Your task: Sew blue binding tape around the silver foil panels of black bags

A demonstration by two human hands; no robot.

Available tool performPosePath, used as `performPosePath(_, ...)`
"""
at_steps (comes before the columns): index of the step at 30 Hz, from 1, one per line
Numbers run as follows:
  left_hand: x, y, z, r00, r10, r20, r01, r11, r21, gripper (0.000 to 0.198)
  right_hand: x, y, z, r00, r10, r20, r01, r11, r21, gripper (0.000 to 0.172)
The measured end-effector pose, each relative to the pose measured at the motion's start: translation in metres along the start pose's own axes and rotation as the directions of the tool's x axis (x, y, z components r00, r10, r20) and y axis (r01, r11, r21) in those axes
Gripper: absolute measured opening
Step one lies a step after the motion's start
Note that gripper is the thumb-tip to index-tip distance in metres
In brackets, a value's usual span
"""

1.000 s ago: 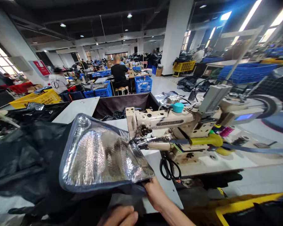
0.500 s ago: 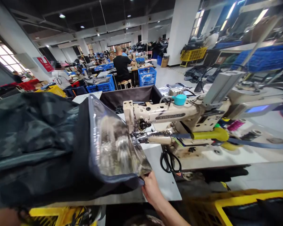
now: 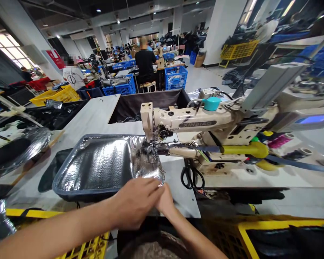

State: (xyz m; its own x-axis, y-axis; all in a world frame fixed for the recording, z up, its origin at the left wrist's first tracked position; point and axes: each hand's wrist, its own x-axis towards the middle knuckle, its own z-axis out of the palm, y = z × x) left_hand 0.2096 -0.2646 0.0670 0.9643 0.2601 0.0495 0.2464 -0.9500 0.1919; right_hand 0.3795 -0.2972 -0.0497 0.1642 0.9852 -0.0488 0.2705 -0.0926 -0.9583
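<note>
A bag with a shiny silver lining (image 3: 105,162) and dark bound edge lies on the white table, its right end under the head of the sewing machine (image 3: 194,120). My left hand (image 3: 136,201) is closed on the bag's near right edge, fingers bent over the silver material. Right beside it, my right hand (image 3: 165,201) is closed at the same corner, its fingertips partly hidden behind the left. A grey binding strip (image 3: 209,148) runs through a yellow guide (image 3: 243,150) toward the needle area. Black scissors (image 3: 191,177) lie right of my hands, by the machine's base.
Yellow crates (image 3: 245,237) stand below the table on both sides. Behind the machine is a dark fabric-lined bin (image 3: 151,99). Thread spools (image 3: 282,141) sit at the right. Farther back, a person in a black shirt (image 3: 145,63) works near blue crates (image 3: 176,77).
The bag has come down from its raised position at the left and lies flat, lining up. My left hand has moved from the lower left to beside my right hand.
</note>
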Motion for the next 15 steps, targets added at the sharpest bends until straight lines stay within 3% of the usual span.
performPosePath(2,0.027,-0.017,-0.006,0.996,-0.049,0.074,0.043,0.995,0.085,0.110,0.000,0.001,-0.001,1.000,-0.011,0.003,0.011,0.998,-0.067,0.019)
performPosePath(3,0.038,-0.025,-0.004,0.992,-0.074,0.099,0.061,0.990,0.124,0.113,0.001,0.001,-0.001,1.000,-0.013,0.002,0.013,0.994,-0.107,0.024)
performPosePath(4,0.047,-0.032,0.001,0.990,-0.095,0.107,0.078,0.985,0.155,0.107,0.002,0.002,-0.001,1.000,-0.011,0.003,0.011,0.990,-0.140,0.027)
performPosePath(6,0.056,-0.042,0.011,0.990,-0.117,0.076,0.102,0.978,0.181,0.077,0.005,0.005,0.000,1.000,-0.003,-0.003,0.002,0.987,-0.159,0.027)
performPosePath(8,0.055,-0.048,0.017,0.991,-0.125,0.037,0.117,0.980,0.160,0.054,0.009,0.009,-0.001,0.999,-0.011,-0.046,0.007,0.996,-0.088,0.033)
performPosePath(12,0.042,-0.058,0.016,0.996,-0.083,0.043,0.081,0.995,0.064,0.041,0.012,0.016,-0.013,0.996,-0.015,-0.093,0.035,0.975,0.218,0.062)
performPosePath(15,0.040,-0.064,0.017,0.996,-0.084,0.039,0.082,0.996,0.040,0.036,0.017,0.016,-0.025,1.000,0.005,-0.015,0.000,0.936,0.351,0.062)
